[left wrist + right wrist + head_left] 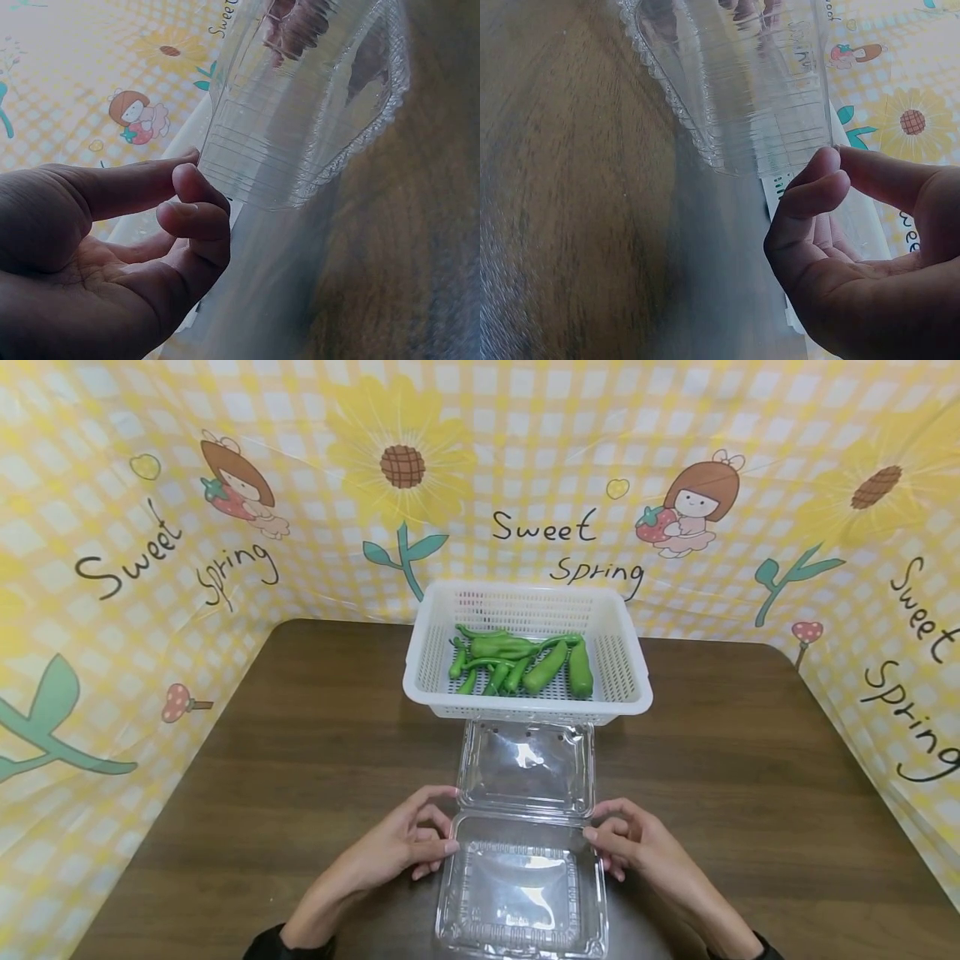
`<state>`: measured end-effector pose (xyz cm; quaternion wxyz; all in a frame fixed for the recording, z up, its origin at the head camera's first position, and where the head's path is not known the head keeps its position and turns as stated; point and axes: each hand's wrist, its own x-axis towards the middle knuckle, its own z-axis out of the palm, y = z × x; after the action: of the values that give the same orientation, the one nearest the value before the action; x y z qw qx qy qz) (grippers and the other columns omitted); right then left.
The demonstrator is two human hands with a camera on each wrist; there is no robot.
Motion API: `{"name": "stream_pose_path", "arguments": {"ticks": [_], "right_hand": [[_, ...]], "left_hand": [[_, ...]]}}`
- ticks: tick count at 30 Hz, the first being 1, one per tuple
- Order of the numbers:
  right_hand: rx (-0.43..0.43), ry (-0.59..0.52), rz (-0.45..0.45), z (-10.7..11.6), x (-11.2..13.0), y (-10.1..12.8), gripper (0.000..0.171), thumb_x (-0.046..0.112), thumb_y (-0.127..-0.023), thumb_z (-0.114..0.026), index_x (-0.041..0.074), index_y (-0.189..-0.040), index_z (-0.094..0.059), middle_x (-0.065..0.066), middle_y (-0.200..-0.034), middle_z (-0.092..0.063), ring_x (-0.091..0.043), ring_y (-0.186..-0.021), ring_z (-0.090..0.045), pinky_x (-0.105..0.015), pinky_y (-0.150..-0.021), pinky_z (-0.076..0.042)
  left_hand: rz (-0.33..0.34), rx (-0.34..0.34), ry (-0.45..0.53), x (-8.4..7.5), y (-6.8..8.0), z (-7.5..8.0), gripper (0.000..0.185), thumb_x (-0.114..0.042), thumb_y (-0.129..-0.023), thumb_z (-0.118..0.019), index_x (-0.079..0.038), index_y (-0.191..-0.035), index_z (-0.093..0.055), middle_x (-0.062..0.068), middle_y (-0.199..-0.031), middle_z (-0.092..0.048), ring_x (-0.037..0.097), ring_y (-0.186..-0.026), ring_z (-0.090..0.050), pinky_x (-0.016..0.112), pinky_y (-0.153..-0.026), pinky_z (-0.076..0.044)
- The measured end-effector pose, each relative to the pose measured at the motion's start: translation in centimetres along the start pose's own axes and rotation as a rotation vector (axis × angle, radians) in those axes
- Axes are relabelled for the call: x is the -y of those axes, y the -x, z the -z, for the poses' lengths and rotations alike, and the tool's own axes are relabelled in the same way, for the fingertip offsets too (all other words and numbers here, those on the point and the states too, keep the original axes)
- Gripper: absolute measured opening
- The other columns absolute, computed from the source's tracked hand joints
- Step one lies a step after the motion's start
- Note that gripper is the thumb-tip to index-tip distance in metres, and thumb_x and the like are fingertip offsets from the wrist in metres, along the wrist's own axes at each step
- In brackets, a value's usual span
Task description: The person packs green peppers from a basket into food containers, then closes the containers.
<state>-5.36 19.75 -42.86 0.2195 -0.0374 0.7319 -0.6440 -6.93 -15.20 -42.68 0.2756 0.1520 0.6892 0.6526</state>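
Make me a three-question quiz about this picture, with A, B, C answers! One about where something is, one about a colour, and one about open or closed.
1. Where are the peppers?
A. in the white basket
B. in the clear box
C. on the bare table

2. What colour are the peppers?
A. red
B. green
C. yellow

3. How is the clear box?
A. closed
B. lying open
C. upside down

Answers:
1 A, they lie inside the basket.
2 B, all look green.
3 B, its lid lies back flat; the left hand and right hand touch its sides at the hinge.
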Motion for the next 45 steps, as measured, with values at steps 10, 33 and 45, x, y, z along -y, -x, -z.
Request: {"name": "stream_pose_path", "arguments": {"ticks": [10,33,45], "right_hand": [[0.036,0.002,0.014,-0.03,-0.04,0.08,0.044,0.018,-0.096,-0.066,-0.007,-0.124,-0.042,-0.003,-0.075,-0.057,-0.009,-0.056,-0.051,-0.02,-0.051,-0.046],[0.006,0.051,-0.012,-0.2,0.04,0.35,0.043,0.02,-0.094,-0.068,-0.005,-0.121,-0.046,-0.004,-0.074,-0.058,-0.009,-0.055,-0.052,-0.023,-0.05,-0.049],[0.017,0.035,0.032,-0.39,0.05,0.36,0.042,0.017,-0.095,-0.066,-0.008,-0.12,-0.044,-0.002,-0.074,-0.057,-0.008,-0.057,-0.053,-0.022,-0.049,-0.048]], "left_hand": [[0.004,0.015,-0.001,-0.35,0.25,-0.01,0.067,-0.006,-0.092,-0.069,0.0,-0.145,-0.029,0.01,-0.096,-0.055,0.008,-0.063,-0.055,0.018,-0.05,-0.047],[0.023,0.037,0.013,-0.34,0.54,0.06,0.066,-0.007,-0.091,-0.07,-0.003,-0.143,-0.03,0.009,-0.097,-0.055,0.009,-0.065,-0.057,0.017,-0.053,-0.048],[0.045,0.043,0.034,-0.56,0.6,0.03,0.065,-0.006,-0.091,-0.07,-0.002,-0.141,-0.029,0.009,-0.096,-0.056,0.01,-0.063,-0.057,0.019,-0.054,-0.049]]}}
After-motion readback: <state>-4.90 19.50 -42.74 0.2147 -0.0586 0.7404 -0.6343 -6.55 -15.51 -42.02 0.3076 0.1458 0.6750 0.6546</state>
